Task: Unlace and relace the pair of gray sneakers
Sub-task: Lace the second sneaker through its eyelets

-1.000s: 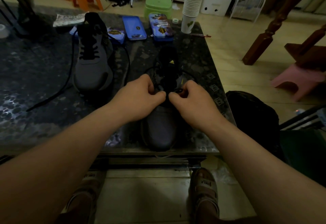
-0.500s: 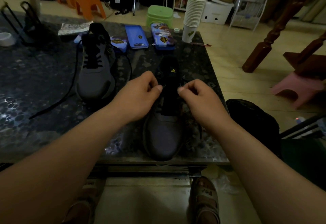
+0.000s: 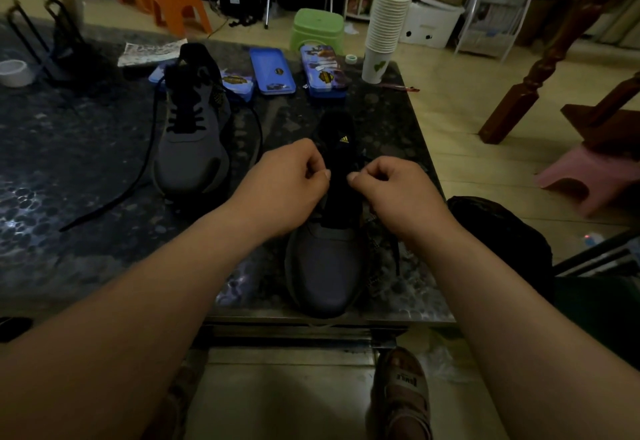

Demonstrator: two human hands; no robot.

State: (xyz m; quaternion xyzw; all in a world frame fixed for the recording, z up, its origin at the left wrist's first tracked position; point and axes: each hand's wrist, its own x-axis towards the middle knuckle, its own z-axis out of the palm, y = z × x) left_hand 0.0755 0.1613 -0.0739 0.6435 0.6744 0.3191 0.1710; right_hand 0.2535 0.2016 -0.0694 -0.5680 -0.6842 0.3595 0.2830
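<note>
Two gray sneakers stand on a dark stone table (image 3: 69,169). The near sneaker (image 3: 325,266) points its toe at me, with a black tongue bearing a small yellow logo. My left hand (image 3: 287,187) and my right hand (image 3: 394,190) sit on either side of that tongue, fingers curled, each pinching the black lace at the eyelets. A lace end (image 3: 394,252) hangs down the sneaker's right side. The far sneaker (image 3: 192,138) stands to the left, laced partway, with its loose black lace (image 3: 114,197) trailing across the table.
Blue tins (image 3: 272,71) and a stack of paper cups (image 3: 384,34) stand along the table's far edge. A roll of tape (image 3: 14,72) lies far left. A black bag (image 3: 498,232) sits beside the table on the right. Stools stand on the floor beyond.
My hands moved apart from the middle of the near sneaker to either side of its tongue. The camera has tilted slightly, shifting the scene downward.
</note>
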